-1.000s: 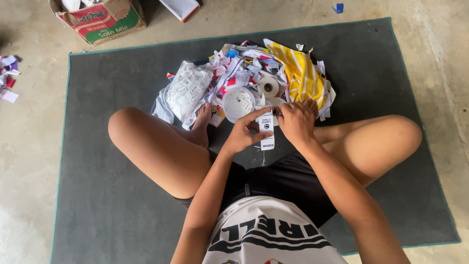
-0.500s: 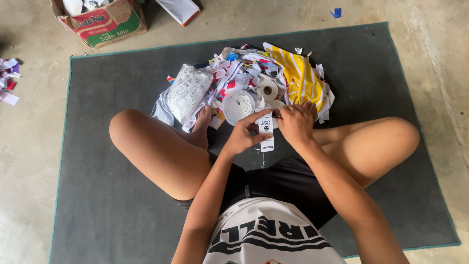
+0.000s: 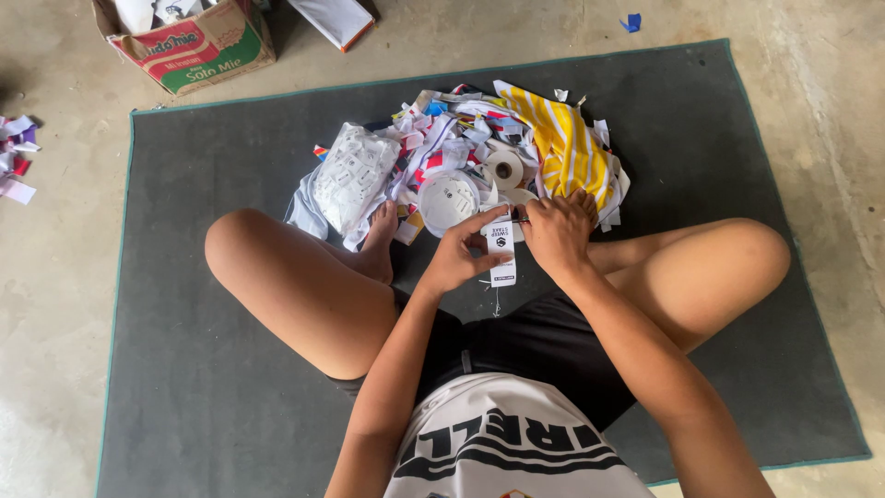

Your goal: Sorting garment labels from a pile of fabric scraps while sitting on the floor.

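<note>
A grey mat (image 3: 230,369) covers most of the concrete floor (image 3: 55,304), and a person sits cross-legged at its middle, knees spread toward the left and right edges. Toward the mat's far edge lies a pile of scraps (image 3: 461,157), white, red and blue pieces mixed together. On the right side of that pile rests a yellow striped cloth (image 3: 562,148); on its left side lies a clear bag (image 3: 350,175) filled with small white tags. Beyond the mat's far left corner stands a cardboard box (image 3: 194,46), red and green on its side. More scraps (image 3: 17,157) lie on the floor off the left edge. A white disc (image 3: 448,201) sits at the near side of the pile, with a tape roll (image 3: 504,169) just behind it.

In front of the pile, over the crossed ankles, the left hand (image 3: 456,258) pinches a white label (image 3: 501,251) between thumb and fingers, the strip hanging down. The right hand (image 3: 558,232) is closed on the label's upper end, touching the left fingertips
</note>
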